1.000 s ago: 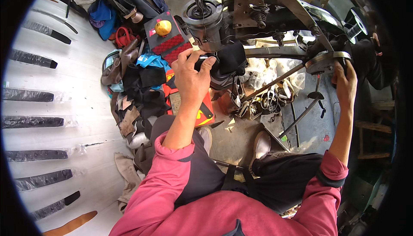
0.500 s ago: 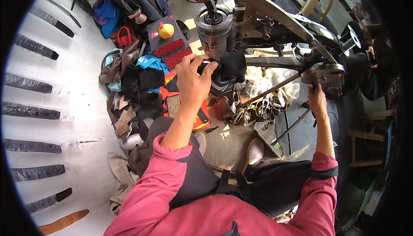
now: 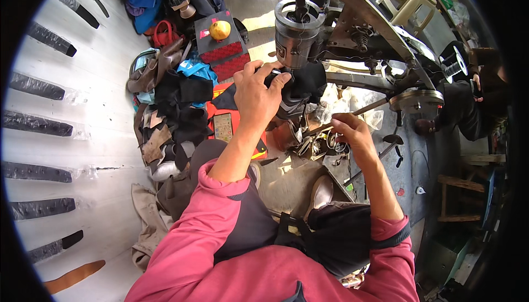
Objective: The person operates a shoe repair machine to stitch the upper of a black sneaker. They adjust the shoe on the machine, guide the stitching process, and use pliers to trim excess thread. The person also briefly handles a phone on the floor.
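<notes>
A metal sewing machine (image 3: 380,24) with a round steel head (image 3: 295,40) stands in front of me. Beneath that head sits a black shoe (image 3: 309,82), its lower part partly in shadow. My left hand (image 3: 260,90) grips the shoe's near left side, fingers curled over its edge. My right hand (image 3: 354,135) hovers in the air right of the shoe, holding nothing, with thumb and fingers apart. Further right is the machine's round handwheel (image 3: 416,101), which nobody touches. Thread runs from a white spool (image 3: 454,64) toward the head.
On the left lie dark leather scraps (image 3: 190,95), a phone (image 3: 223,127) on a red box, and a yellow fruit (image 3: 220,30) on dark boxes. A cream stool (image 3: 405,2) stands far right. Another person (image 3: 476,95) sits at the right. Black straps (image 3: 38,123) lie on the white surface.
My right hand has let go of the handwheel and moved left toward the shoe. My left hand stays on the shoe. The whole view has shifted slightly.
</notes>
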`<state>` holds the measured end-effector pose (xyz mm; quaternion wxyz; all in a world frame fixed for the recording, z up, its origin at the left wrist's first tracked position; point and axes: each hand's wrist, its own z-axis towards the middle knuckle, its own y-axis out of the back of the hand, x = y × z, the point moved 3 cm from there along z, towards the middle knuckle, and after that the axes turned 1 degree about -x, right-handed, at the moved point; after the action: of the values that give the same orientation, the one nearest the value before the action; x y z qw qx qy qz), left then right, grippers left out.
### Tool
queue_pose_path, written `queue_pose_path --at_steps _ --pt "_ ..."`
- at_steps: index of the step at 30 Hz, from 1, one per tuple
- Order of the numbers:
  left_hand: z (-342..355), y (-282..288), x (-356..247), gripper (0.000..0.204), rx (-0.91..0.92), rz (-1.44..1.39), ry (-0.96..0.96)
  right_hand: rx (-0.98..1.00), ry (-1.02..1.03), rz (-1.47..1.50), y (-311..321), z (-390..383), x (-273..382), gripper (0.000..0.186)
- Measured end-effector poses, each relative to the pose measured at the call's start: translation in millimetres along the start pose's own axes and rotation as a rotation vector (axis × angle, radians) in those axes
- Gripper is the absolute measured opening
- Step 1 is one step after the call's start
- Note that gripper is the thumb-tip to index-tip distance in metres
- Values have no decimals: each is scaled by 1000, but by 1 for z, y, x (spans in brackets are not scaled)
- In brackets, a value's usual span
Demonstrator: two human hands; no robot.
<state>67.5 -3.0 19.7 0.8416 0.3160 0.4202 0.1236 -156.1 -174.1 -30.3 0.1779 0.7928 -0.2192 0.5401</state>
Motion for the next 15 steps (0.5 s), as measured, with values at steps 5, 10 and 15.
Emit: queue_pose_path --at_steps 5,10,15 --pt "2 2 -1 28 20 -26 10 56 181 214 -86 7 47 47" --pt "3 2 1 30 41 -38 42 43 60 312 -107 26 63 41" --pt "7 2 4 31 72 -37 19 -152 30 365 -114 42 61 33"
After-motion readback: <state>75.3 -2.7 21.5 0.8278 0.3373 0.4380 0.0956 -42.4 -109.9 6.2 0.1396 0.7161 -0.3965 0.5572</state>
